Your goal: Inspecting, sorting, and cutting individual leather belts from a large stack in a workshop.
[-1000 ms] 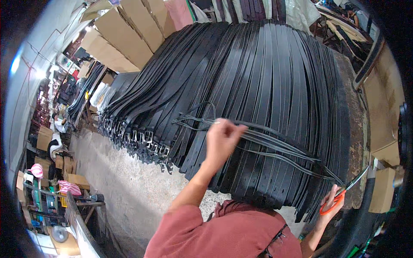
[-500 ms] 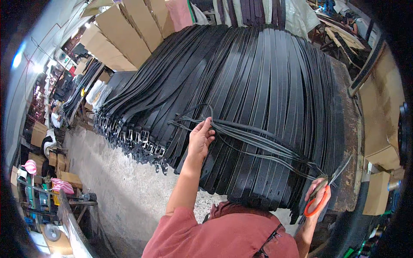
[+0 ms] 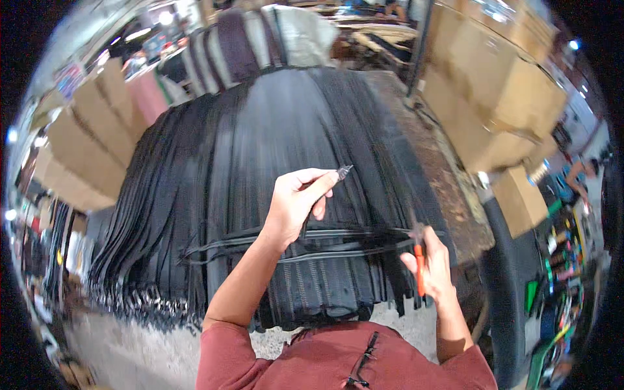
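My left hand [image 3: 296,205] is closed in a pinch above the black belts [image 3: 273,130], which lie side by side in a wide, thick layer. From its fingertips sticks a small dark piece with a shiny tip [image 3: 345,171]; its kind is too small to tell. A bundle of thin black strips [image 3: 224,245] runs crosswise over the belts, below that hand. My right hand [image 3: 437,263] grips scissors with orange handles [image 3: 419,270] at the bundle's right end. Their blades are blurred, and whether this hand also holds the strips cannot be made out.
Metal buckles [image 3: 156,304] hang at the belts' near left edge. A worn table edge [image 3: 455,195] runs along the right. Cardboard boxes [image 3: 474,84] are stacked beyond it, and more cartons [image 3: 84,143] stand at the left. Colourful items [image 3: 565,273] fill the far right.
The view has swung to the right. My left hand has left the strip bundle and now pinches a small dark piece above it. My right hand still holds the scissors, now closer to the left hand.
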A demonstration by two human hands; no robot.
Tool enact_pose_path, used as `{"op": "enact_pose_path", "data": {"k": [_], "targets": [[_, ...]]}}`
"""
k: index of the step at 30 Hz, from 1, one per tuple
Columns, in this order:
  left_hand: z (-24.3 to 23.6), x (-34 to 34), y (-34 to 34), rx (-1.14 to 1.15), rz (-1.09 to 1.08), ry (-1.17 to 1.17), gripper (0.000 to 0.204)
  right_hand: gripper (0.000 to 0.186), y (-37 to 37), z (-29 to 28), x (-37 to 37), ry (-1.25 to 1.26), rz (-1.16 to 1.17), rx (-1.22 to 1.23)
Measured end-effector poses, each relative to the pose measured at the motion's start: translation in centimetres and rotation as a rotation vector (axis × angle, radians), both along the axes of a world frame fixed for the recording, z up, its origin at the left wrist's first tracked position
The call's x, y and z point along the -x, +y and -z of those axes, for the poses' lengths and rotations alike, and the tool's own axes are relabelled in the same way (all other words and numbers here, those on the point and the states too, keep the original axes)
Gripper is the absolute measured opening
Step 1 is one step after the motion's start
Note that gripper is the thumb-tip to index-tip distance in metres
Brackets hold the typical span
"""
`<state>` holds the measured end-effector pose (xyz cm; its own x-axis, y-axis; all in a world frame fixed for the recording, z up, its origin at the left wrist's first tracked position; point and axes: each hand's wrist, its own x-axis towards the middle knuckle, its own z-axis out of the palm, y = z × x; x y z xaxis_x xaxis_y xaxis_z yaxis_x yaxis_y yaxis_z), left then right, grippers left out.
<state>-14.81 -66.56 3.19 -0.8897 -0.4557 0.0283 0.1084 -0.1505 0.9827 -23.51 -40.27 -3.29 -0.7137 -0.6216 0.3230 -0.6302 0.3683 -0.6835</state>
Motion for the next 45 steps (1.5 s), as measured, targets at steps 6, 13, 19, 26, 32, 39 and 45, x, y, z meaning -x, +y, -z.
{"op": "enact_pose_path", "data": {"k": [6, 13, 19, 26, 32, 39, 45], "targets": [[-1.0, 4.4, 6.3, 0.063, 0.236, -0.053, 0.016, 0.063, 3.7, -2.3, 0.2, 0.154, 0.169, -0.161], [0.9, 6.7, 10.4, -0.001, 0.479, -0.001, 0.011, 0.069, 7.2, -2.2, -0.5, 0.246, 0.307, -0.18], [1.3, 7.7, 13.7, 0.015, 0.599, -0.097, 0.01, 0.073, 9.7, -1.8, -1.1, 0.275, 0.422, -0.235], [1.7, 8.3, 15.8, 0.044, 0.65, -0.145, 0.009, 0.072, 11.9, -1.1, -1.7, 0.349, 0.503, -0.258], [2.2, 8.7, 16.8, 0.001, 0.685, -0.112, 0.01, 0.072, 13.1, -0.9, -2.2, 0.355, 0.545, -0.289], [2.4, 9.1, 17.9, 0.007, 0.727, -0.119, 0.01, 0.071, 13.9, -0.9, -2.7, 0.361, 0.593, -0.304], [2.8, 9.5, 18.5, -0.001, 0.757, -0.124, 0.012, 0.07, 14.3, -0.8, -3.0, 0.397, 0.635, -0.285]]}}
